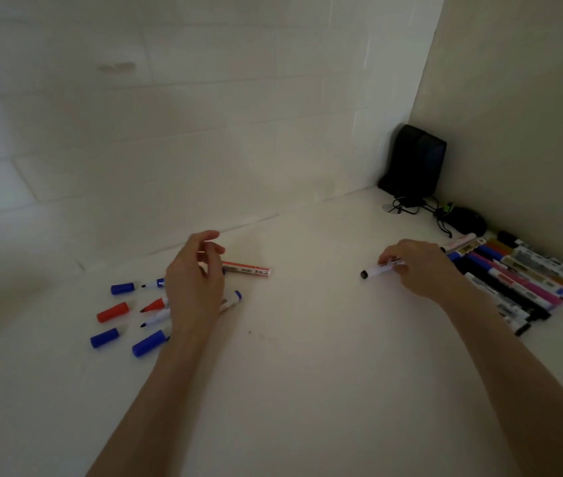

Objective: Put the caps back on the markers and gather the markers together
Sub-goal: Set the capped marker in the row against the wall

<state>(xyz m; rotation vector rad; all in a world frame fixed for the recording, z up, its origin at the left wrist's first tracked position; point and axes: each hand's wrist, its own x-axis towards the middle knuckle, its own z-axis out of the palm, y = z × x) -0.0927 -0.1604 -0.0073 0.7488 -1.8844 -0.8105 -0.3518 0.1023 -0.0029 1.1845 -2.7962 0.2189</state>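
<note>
On the white table at the left lie several uncapped markers, among them a red-banded marker (250,269), a red-tipped marker (154,305) and a blue-ended marker (233,299). Loose caps lie beside them: a red cap (113,312) and blue caps (122,288), (105,337), (149,343). My left hand (194,284) hovers over these markers with fingers apart, holding nothing. My right hand (414,266) grips a white marker with a black end (378,270) just above the table. A row of capped markers (513,280) lies gathered at the right by the wall.
A black speaker (414,163) stands in the far right corner with tangled cables (407,204) and a dark mouse (462,220) in front of it. Tiled wall runs behind the table; a plain wall bounds the right side.
</note>
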